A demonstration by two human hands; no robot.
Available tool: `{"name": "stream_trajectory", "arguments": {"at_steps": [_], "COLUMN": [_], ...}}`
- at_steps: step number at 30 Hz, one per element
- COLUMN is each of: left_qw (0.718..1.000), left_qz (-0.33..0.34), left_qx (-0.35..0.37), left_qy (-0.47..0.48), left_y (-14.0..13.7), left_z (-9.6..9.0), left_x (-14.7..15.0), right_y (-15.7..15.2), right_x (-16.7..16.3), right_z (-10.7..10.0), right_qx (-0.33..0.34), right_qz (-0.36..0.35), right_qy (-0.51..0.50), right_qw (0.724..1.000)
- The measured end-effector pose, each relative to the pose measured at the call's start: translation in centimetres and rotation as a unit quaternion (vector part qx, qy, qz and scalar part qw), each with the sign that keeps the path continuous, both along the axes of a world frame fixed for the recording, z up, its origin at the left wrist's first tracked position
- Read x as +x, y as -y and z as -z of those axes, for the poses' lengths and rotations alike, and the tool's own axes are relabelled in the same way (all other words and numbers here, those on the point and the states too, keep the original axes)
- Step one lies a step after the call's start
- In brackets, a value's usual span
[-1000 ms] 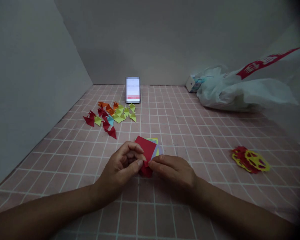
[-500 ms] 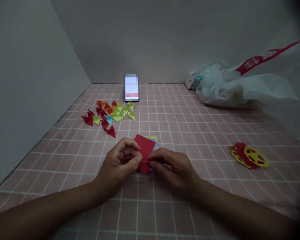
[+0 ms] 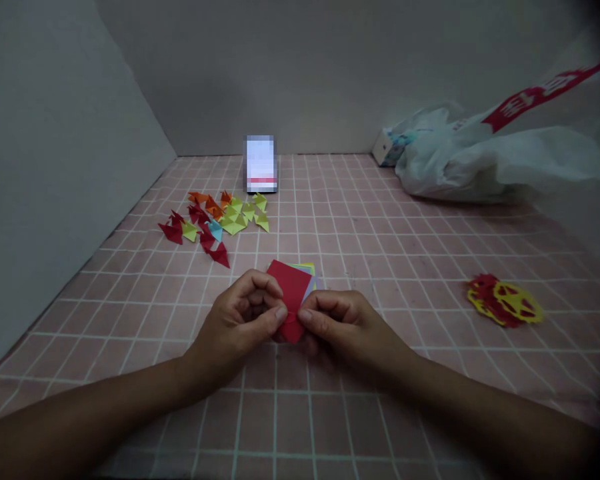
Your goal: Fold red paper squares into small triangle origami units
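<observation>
Between my two hands is a small piece of folded red paper (image 3: 293, 329), its lower end coming to a point. My left hand (image 3: 247, 310) pinches its left edge between thumb and fingers. On the other edge, my right hand (image 3: 337, 323) grips with thumb and index finger. Just behind it lies a red sheet (image 3: 291, 280), and against it I cannot tell exactly where the folded piece's upper edge ends. Sheets of coloured paper (image 3: 310, 269), yellow and lilac among them, peek out at the red sheet's upper right.
Several folded paper birds (image 3: 234, 220) in red, orange, yellow-green and blue stand at the back left. Behind them a lit phone (image 3: 261, 163) is propped up. Red and yellow cut-outs (image 3: 517, 303) lie right. A plastic bag (image 3: 450, 170) and a box (image 3: 387, 147) are back right.
My right thumb and index finger have shifted and now press together on the red paper's right edge. My left hand keeps its pinch. The whole view has tilted slightly.
</observation>
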State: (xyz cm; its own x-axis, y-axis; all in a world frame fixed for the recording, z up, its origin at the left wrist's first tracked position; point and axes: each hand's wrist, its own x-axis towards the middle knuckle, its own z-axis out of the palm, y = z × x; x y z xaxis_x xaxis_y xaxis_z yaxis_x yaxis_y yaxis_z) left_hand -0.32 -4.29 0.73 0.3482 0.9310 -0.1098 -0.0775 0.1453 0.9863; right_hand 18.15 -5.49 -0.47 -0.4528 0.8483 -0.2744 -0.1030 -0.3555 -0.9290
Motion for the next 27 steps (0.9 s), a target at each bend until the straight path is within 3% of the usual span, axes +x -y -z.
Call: {"name": "stream_trajectory", "arguments": {"at_steps": [6, 10, 19, 27], "left_qw": [0.999, 0.995, 0.996, 0.994], "left_qz": [0.016, 0.061, 0.020, 0.022], "left_qx": [-0.039, -0.066, -0.048, -0.024], "left_qy": [0.003, -0.037, -0.066, -0.102], "left_y": [-0.32, -0.59, -0.52, -0.62], "left_z": [0.22, -0.05, -0.10, -0.09], "left_x": [-0.12, -0.08, -0.19, -0.09], "right_y": [-0.14, -0.33, -0.50, -0.64], "right_x": [0.23, 0.41, 0.56, 0.36], "right_z": [-0.71, -0.46, 0.00, 0.00], "right_qx": [0.091, 0.154, 0.058, 0.040], "right_qz": [0.004, 0.008, 0.041, 0.056], "right_qy": [0.062, 0.092, -0.005, 0.001], "right_qw": [0.994, 0.984, 0.997, 0.998]}}
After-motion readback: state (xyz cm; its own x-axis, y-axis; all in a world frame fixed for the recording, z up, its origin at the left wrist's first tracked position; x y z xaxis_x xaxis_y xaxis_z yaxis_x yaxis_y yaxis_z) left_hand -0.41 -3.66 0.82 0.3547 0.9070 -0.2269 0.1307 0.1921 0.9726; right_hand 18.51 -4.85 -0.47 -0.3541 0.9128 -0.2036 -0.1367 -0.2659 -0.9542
